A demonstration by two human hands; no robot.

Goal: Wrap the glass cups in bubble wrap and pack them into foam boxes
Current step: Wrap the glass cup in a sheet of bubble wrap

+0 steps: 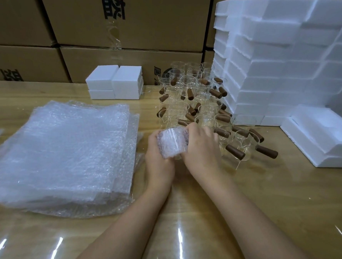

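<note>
Hands: your left hand (159,158) and right hand (202,149) curl fingers (193,128) round a half-wrapped cup (170,143).
Remaining: many bare cups (197,103), box (297,141) unfilled.

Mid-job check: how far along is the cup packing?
Done: closed foam boxes sit at the back left, contents unseen. In hand: the left hand and right hand grip one cup, partly rolled in bubble wrap. Left: a large cluster of bare glass cups, a stack of wrap sheets, and the open foam box at right holding nothing.
</note>
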